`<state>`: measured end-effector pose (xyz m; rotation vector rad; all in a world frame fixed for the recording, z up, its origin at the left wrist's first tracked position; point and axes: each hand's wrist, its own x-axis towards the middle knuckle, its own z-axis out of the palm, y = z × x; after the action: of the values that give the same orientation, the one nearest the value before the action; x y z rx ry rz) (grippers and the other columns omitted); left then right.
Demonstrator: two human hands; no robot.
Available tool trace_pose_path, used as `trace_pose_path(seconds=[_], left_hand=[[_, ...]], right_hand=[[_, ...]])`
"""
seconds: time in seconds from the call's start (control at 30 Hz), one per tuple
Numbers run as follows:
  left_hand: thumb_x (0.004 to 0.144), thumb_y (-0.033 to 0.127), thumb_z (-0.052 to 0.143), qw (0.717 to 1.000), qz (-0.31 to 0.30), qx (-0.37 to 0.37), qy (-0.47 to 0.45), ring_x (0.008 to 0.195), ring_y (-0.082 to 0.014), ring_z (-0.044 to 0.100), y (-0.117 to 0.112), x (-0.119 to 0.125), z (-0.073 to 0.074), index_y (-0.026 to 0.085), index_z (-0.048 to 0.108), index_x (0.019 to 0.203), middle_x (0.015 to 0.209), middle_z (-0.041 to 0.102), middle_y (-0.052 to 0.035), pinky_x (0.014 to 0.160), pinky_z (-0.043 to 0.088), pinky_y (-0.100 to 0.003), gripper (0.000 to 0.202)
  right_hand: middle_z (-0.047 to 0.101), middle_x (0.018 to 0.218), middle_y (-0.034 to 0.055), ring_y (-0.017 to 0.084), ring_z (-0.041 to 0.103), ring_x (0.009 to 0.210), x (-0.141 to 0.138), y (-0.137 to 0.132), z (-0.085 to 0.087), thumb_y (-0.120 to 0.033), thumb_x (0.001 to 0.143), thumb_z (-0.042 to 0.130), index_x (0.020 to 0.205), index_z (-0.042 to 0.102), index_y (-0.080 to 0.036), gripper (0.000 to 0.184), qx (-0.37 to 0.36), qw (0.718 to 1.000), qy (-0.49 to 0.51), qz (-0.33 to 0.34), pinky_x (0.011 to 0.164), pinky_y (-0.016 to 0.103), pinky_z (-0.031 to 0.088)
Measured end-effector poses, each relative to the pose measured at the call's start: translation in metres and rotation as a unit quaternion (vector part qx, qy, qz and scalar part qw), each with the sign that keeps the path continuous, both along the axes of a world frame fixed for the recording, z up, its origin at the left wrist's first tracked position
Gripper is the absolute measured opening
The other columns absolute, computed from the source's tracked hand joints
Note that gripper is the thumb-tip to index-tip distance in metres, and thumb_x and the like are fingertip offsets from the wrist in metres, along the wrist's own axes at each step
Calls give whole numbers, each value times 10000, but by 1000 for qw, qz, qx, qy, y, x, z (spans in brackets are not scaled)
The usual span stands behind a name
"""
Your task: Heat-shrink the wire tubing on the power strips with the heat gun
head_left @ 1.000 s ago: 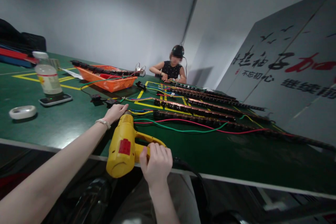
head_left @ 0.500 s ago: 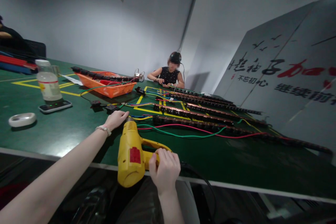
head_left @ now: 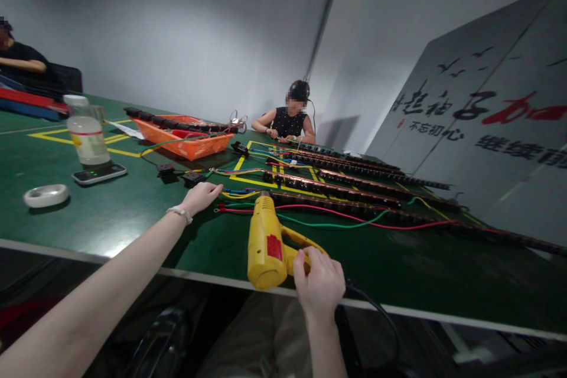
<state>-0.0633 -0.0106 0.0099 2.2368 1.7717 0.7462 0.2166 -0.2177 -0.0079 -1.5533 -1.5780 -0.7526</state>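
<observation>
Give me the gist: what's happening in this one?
The right hand grips a yellow heat gun, its nozzle by the end of the nearest black strip. The left hand pinches blue and yellow wires running to that strip. Across the green table sits a co-worker.

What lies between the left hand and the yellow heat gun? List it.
The head view shows yellow wires and blue wires there, with a red lead and a green lead on their near side.

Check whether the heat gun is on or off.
Cannot tell: the right hand holds the heat gun, but no switch or glow can be made out.
</observation>
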Motion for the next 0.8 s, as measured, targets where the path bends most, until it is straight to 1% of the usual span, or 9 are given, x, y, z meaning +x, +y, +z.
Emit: trace_pose_path(seconds=[0.2,0.47,0.63,0.8], left_hand=[[838,574,244,1000,3,-13,5,659,-200,573,0,0,1,192,632,628,678,637,-64,557,305,-253,584],[855,554,235,1000,14,-11,23,685,-210,601,-1,2,2,184,654,660,736,669,-83,576,325,-254,592],[857,547,242,999,30,-23,37,723,-219,615,1,5,2,188,673,699,768,679,-88,564,324,-252,582],[868,534,229,998,25,-19,57,763,-215,620,2,5,2,188,683,739,826,694,-93,560,320,-246,586]], right_hand=[[572,622,-6,145,510,634,1,-1,-1,-300,902,409,694,545,-197,269,-2,1000,-12,-10,676,285,314],[549,609,1,152,486,631,-2,0,-1,-286,899,409,696,534,-194,255,1,999,-27,-19,675,301,304],[520,592,8,161,466,630,-19,-2,-1,-302,902,388,655,497,-195,290,-3,999,-31,-9,659,314,290],[524,631,12,161,463,647,-47,-4,-4,-327,903,385,717,521,-192,266,-10,999,-30,29,661,312,293]])
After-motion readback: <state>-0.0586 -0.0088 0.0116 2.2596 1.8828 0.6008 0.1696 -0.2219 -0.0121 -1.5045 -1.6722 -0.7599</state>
